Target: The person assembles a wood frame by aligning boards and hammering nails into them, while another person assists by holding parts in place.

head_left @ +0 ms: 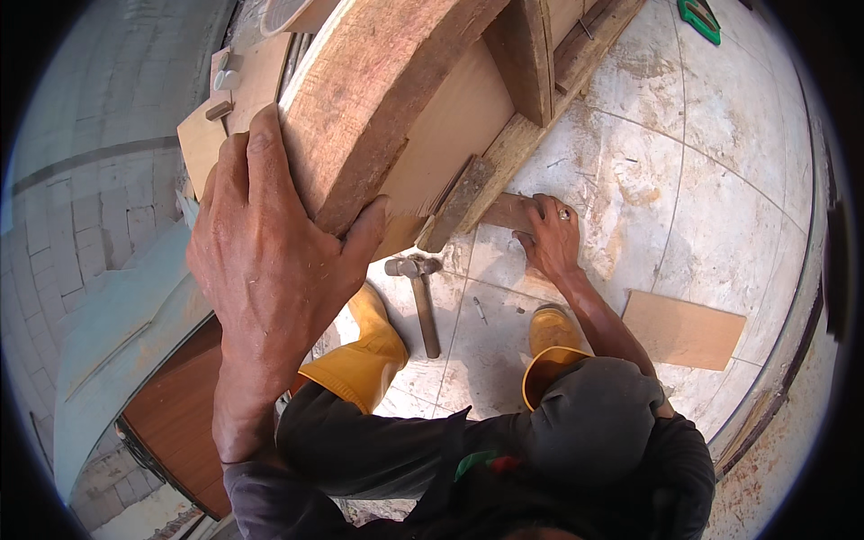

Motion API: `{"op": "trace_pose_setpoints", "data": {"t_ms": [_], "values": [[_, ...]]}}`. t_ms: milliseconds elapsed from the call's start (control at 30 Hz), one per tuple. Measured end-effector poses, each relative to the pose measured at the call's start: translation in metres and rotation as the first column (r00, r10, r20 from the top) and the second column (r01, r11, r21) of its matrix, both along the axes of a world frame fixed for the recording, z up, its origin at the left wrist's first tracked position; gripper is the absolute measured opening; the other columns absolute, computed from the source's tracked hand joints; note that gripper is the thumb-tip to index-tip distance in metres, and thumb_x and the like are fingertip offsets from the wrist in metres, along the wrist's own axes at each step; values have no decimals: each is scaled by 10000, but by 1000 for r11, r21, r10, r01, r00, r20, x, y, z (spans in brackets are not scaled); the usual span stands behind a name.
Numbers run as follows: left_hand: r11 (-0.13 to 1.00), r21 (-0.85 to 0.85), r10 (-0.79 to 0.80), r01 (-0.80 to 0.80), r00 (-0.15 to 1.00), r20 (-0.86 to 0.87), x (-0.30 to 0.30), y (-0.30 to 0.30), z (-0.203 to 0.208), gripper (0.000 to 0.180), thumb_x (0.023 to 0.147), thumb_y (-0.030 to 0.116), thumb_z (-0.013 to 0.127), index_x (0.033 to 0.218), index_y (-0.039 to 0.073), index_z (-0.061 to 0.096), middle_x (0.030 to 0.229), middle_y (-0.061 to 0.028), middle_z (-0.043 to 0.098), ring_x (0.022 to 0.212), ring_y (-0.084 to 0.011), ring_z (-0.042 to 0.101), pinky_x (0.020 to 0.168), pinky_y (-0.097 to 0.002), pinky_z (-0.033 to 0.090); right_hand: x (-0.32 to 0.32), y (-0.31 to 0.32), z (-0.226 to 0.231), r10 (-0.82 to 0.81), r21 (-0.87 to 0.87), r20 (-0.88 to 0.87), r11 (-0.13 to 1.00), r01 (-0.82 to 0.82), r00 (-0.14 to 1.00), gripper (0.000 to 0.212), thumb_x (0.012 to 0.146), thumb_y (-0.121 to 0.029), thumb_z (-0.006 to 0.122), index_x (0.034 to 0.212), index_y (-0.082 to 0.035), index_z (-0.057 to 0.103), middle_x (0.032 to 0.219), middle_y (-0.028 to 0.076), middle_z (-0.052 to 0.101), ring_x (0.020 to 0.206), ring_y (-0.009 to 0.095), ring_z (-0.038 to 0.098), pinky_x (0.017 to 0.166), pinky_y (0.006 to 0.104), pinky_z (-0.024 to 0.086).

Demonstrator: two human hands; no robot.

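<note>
The left hand point(279, 220) has its fingers and thumb set wide around the near end of a big wooden frame point(378, 85), while the right hand point(553, 236) bends its fingers at a short board point(506, 213) low by the frame, and from here I cannot tell how firmly. The frame, out in front over the tiled floor point(630, 207), looks to me heavy, stiff and rough, hardly slippery; the thick curved edge point(355, 117) seems the best place to hold, and the thin panel point(459, 112) more fragile.

Two hands point(274, 216) point(553, 238), one wooden frame point(387, 81), one wood block point(504, 212), one hammer point(423, 310), two boots point(362, 349) point(551, 333)
</note>
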State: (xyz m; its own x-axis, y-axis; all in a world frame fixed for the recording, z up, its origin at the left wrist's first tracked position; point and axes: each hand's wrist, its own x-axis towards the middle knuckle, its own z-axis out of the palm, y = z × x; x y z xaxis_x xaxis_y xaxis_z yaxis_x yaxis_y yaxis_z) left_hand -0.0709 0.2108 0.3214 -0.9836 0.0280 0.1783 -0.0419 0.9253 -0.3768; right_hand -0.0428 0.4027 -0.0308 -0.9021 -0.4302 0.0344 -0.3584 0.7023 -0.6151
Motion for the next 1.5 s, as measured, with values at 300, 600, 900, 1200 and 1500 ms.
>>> {"op": "trace_pose_setpoints", "data": {"t_ms": [300, 600, 900, 1200, 1500], "values": [[992, 95, -63, 77, 988, -143, 21, -2, -3, 851, 722, 623, 740, 1191, -71, 589, 911, -198, 633, 818, -307, 676, 675, -384, 548, -30, -48, 39, 135, -268, -290, 939, -216, 947, 683, 703, -242, 819, 1293, -66, 521, 1289, 171, 504, 1180, 381, 499, 932, 491, 447], [889, 377, -148, 261, 942, -302, 47, -18, 0, 402, 616, 314, 686, 723, -74, 685, 651, -201, 623, 538, -287, 643, 493, -369, 504, -37, -86, 75, 121, -621, 38, 780, -71, 992, 941, 621, -380, 875, 1365, -24, 422, 1380, 187, 468, 1281, 396, 450, 1005, 476, 430], [728, 530, -287, 435, 895, -340, 46, -42, 6, 405, 641, 330, 706, 767, -55, 693, 701, -195, 643, 597, -290, 653, 549, -373, 511, -33, -83, 31, 201, -447, 30, 879, -167, 979, 847, 678, -336, 848, 1342, -13, 434, 1334, 195, 501, 1215, 374, 498, 964, 453, 448], [526, 712, -375, 465, 878, -297, 12, -38, 3, 410, 666, 345, 726, 811, -37, 701, 751, -189, 664, 656, -292, 663, 604, -377, 518, -24, -71, 10, 199, -168, 8, 966, -195, 980, 752, 736, -292, 822, 1319, -2, 446, 1287, 203, 534, 1149, 353, 547, 922, 430, 466], [366, 818, -428, 445, 860, -276, 17, -48, -5, 415, 691, 361, 746, 855, -19, 710, 801, -183, 685, 715, -295, 673, 660, -381, 526, 99, -29, 27, 491, -197, 506, 866, -459, 709, 377, 900, -335, 692, 1044, 7, 624, 850, 186, 686, 788, 301, 683, 726, 426, 526]]}}
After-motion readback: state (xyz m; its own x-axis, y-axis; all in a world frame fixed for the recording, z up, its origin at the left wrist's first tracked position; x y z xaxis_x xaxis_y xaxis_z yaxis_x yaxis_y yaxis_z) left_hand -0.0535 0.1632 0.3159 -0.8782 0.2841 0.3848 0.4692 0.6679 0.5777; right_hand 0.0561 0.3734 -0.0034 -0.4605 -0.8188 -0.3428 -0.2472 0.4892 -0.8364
